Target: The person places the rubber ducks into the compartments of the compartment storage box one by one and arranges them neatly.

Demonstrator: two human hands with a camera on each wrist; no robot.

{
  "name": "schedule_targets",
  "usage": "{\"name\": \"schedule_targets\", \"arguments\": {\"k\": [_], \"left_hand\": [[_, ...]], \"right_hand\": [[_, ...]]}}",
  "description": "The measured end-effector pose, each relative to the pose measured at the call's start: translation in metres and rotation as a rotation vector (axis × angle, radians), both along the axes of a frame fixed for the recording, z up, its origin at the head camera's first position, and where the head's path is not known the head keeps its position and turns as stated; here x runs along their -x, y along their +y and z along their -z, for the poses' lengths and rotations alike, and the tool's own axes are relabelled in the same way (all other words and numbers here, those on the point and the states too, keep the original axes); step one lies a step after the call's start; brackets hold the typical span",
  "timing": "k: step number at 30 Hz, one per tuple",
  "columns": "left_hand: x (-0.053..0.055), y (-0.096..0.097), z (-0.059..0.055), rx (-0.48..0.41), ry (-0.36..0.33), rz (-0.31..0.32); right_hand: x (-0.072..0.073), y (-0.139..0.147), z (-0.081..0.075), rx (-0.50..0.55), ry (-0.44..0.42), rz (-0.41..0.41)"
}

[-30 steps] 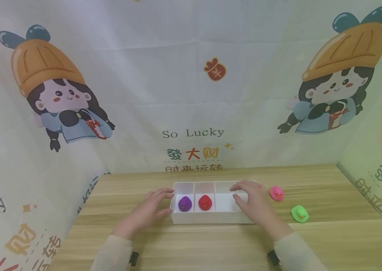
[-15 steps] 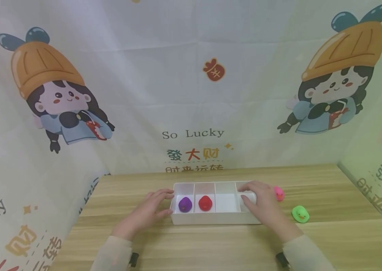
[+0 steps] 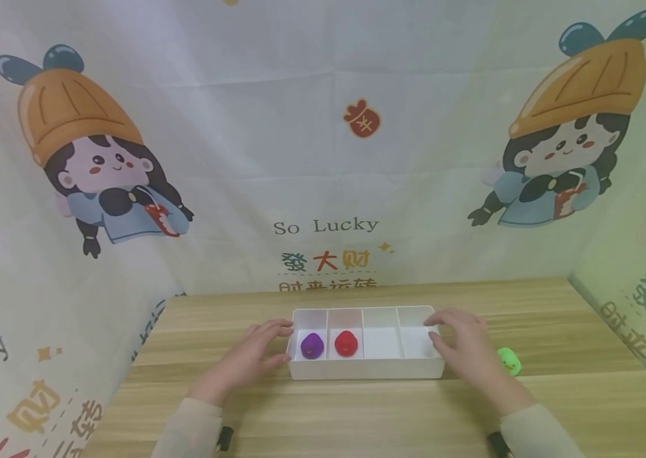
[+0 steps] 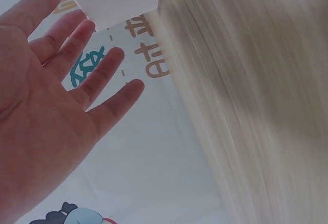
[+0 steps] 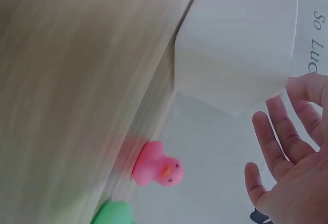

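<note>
A white box (image 3: 366, 368) with side-by-side compartments sits on the table. In its leftmost compartment lies a small rounded purple toy (image 3: 312, 345), and the one beside it has a similar red toy (image 3: 346, 343). My left hand (image 3: 251, 356) is at the box's left end, fingers spread and fingertips at the wall. At the right end is my right hand (image 3: 468, 346), its thumb and fingers by the rim, holding nothing. A pink rubber duck (image 5: 157, 168) shows in the right wrist view; in the head view my right hand hides it. A green rubber duck (image 3: 508, 361) lies right of that hand.
The wooden table (image 3: 357, 420) runs back to a printed cloth backdrop (image 3: 323, 152), which also hangs along both sides. The two ducks lie on the table to the right of the box.
My right hand has moved right, from over the right-hand compartments to the box's right end, and now covers the pink duck in the head view. My left hand stays put.
</note>
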State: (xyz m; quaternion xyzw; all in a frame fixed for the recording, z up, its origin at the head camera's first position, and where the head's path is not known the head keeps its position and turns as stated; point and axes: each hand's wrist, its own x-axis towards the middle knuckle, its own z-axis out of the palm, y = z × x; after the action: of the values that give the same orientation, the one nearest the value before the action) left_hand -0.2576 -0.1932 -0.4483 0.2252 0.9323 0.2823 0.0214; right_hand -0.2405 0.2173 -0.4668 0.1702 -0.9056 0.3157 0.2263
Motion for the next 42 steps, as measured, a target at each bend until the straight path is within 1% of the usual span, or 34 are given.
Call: {"name": "schedule_targets", "arguments": {"k": [1,7,11,15,25,33,38,42], "left_hand": [[0.0,0.0,0.0,-0.002,-0.008,-0.003],[0.002,0.0,0.002,0.009,-0.001,0.007],[0.003,0.0,0.003,0.014,-0.003,0.005],[0.002,0.0,0.002,0.013,-0.004,-0.002],[0.001,0.0,0.004,0.007,-0.003,0.003],[0.001,0.0,-0.001,0.013,-0.027,-0.005],[0.0,0.0,-0.004,0.015,-0.023,-0.004],[0.0,0.0,-0.003,0.018,-0.024,-0.008]], "right_hand": [[0.0,0.002,0.0,-0.006,0.003,0.005],[-0.003,0.014,-0.001,-0.024,0.009,0.029],[-0.003,0.024,-0.002,-0.022,0.048,0.024],[-0.005,0.032,-0.003,-0.043,0.055,0.031],[-0.013,0.051,-0.001,-0.089,0.005,0.058],[-0.015,0.066,-0.005,-0.111,-0.115,0.073],[-0.016,0.074,-0.005,-0.131,-0.129,0.079],[-0.018,0.079,-0.004,-0.132,-0.145,0.092]]}}
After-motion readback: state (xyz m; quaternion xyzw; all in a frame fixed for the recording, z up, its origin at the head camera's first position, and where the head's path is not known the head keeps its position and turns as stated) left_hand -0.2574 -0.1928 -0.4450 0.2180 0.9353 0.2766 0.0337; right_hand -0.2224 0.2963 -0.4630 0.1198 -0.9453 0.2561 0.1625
